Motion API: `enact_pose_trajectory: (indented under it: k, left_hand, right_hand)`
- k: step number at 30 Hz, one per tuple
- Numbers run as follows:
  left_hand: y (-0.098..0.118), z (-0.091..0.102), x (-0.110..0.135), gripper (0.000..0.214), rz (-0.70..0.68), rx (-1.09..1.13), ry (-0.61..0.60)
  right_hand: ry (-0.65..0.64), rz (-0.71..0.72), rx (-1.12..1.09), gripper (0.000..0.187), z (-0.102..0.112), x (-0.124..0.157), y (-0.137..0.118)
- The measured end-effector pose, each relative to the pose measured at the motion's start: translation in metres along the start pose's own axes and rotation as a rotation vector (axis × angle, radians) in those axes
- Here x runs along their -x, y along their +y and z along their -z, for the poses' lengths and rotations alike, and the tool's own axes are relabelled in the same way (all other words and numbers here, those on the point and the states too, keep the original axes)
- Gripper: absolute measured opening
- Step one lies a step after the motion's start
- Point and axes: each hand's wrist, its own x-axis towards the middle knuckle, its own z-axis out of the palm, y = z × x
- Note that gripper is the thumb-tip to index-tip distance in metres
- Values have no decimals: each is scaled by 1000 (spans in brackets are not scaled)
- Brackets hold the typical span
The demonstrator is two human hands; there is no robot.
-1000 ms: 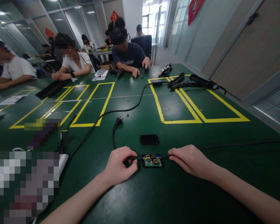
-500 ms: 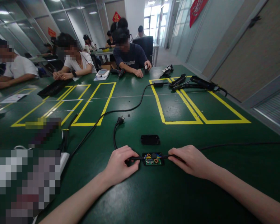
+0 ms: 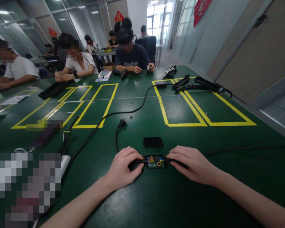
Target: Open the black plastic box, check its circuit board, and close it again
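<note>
A small black housing with a green circuit board (image 3: 154, 162) lies uncovered on the table in front of me. Two copper-wound rings and some coloured wires show on the board. My left hand (image 3: 127, 165) pinches the black power cable (image 3: 139, 161) where it enters the housing's left end; that cable curves up to a plug (image 3: 123, 122). At the other end my right hand (image 3: 188, 163) is closed on the right-hand black cable (image 3: 247, 148), close against the housing. Just beyond the housing a black cover (image 3: 153, 142) rests with its hollow side up.
Yellow tape rectangles (image 3: 186, 124) mark the green table. A long black cable (image 3: 125, 112) runs across it to an inline box (image 3: 161, 85). Black tool-like parts (image 3: 204, 85) lie at the far right. A blurred-out area covers the near left. Several people sit opposite.
My right hand has slid left along its cable, up to the housing's end. The left hand has shifted slightly right. Across the table, a person's hand has moved up.
</note>
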Motion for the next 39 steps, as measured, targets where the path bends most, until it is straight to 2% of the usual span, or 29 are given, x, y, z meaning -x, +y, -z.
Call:
enact_pose_trajectory:
  k: [2, 6, 16, 20, 25, 33, 39]
  left_hand:
    - [0, 0, -1, 14, -24, 6, -1]
    - [-3, -1, -2, 19, -84, 16, -34]
    - [-1, -4, 3, 28, -159, -207, -119]
    - [0, -5, 3, 26, -182, -259, -98]
    - [1, -6, 1, 23, -153, -315, -71]
    - [0, -9, 2, 25, -84, -208, -63]
    - [5, -8, 1, 25, -70, -214, -45]
  right_hand:
    - [36, 46, 6, 17, -1, -2, -2]
    - [25, 78, -12, 19, -3, -2, -3]
    - [-78, -63, -206, 19, 2, -6, -5]
    - [-72, -79, -226, 24, 1, -8, -5]
    - [-67, -73, -199, 26, 0, -8, -4]
    - [-147, -84, -173, 31, 4, -9, -4]
    - [-133, -70, -140, 24, 4, -9, -6]
